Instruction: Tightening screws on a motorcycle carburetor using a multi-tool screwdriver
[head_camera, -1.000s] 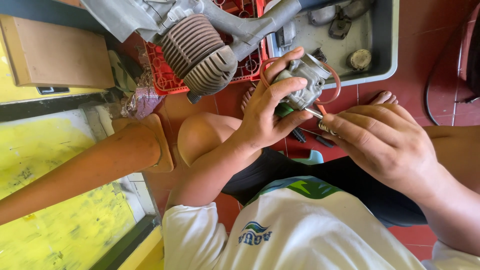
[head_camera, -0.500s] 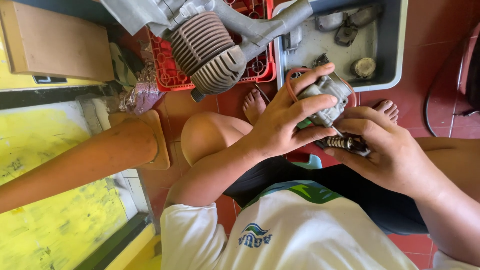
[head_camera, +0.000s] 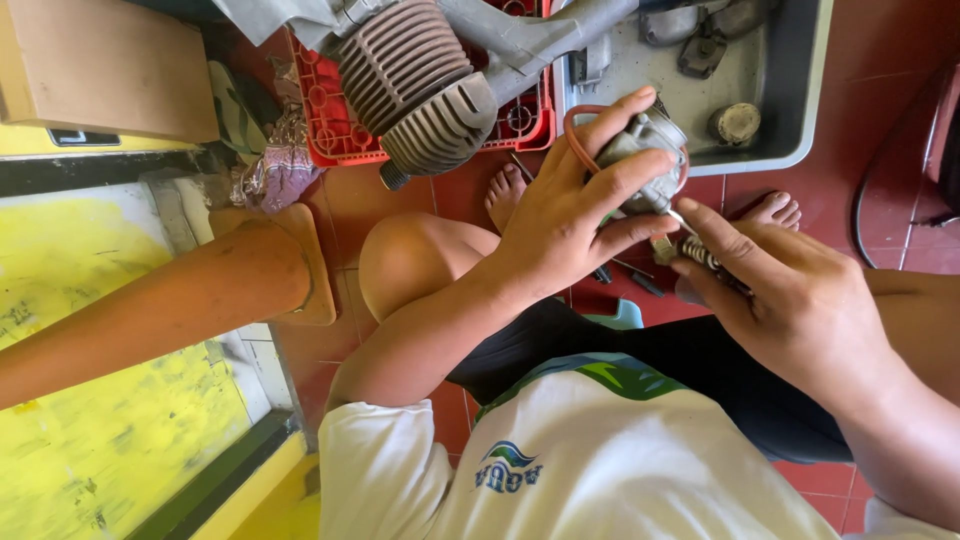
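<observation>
At the centre right of the frame the left hand (head_camera: 560, 225) wraps around a small grey cast-metal carburettor (head_camera: 645, 165), fingers curled over its rounded, dull body and the thumb pressed beneath, so the grip is clamped on it. A thin orange rubber ring (head_camera: 578, 125) loops out from the part and arcs over the index finger. Just to the right and slightly lower, the right hand (head_camera: 800, 305) pinches a short coiled steel spring (head_camera: 700, 252) between thumb and forefinger, its grip closed on the spring; the spring's end lies right at the underside of the carburettor, where a slim bright metal pin shows between the two.

Along the top of the frame a ribbed, finned engine cylinder (head_camera: 415, 70) of matte grey metal rests across a red plastic crate (head_camera: 335, 120) with a latticed, perforated base. To its right sits a shallow grey tray (head_camera: 800, 110) with rounded corners, holding several dark, grimy metal parts. The floor (head_camera: 880, 170) is glossy red tile. Bare toes show below the tray and crate, and a bent bare knee fills the middle. A flat brown wooden board (head_camera: 105, 70) lies at upper left, a crumpled foil-like wrapper (head_camera: 275, 165) beside the crate, and a worn yellow painted surface (head_camera: 100, 400) fills the lower left.
</observation>
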